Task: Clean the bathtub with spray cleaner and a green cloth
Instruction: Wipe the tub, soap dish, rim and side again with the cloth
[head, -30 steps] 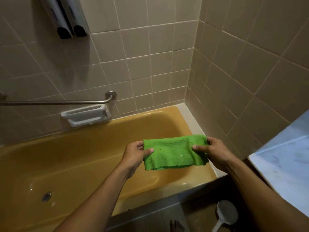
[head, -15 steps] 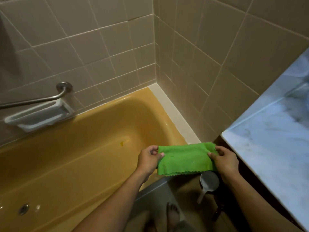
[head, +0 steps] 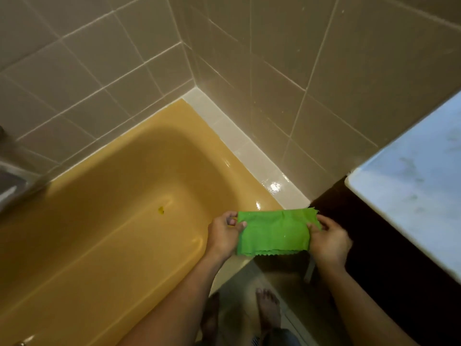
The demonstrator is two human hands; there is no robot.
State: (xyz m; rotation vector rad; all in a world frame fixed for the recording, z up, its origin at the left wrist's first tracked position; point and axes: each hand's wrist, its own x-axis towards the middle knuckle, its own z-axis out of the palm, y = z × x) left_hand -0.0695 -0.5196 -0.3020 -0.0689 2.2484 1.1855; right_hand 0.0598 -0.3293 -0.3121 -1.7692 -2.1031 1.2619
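A folded green cloth [head: 274, 232] is stretched flat between both hands, above the near right corner of the mustard-yellow bathtub [head: 119, 221]. My left hand [head: 223, 236] pinches its left edge. My right hand [head: 329, 242] grips its right edge. A small dark yellow spot [head: 161, 210] sits on the tub's inner slope. No spray cleaner is in view.
Beige tiled walls [head: 274, 71] meet in a corner behind the tub, with a wet white ledge [head: 249, 151] along the right side. A marble counter [head: 419, 186] juts in at the right over a dark cabinet. My bare feet [head: 267, 308] stand on the floor below.
The view has swung right and down, so the grab bar, soap dish and drain have left the frame. Both hands keep the cloth, now nearer the tub's right corner.
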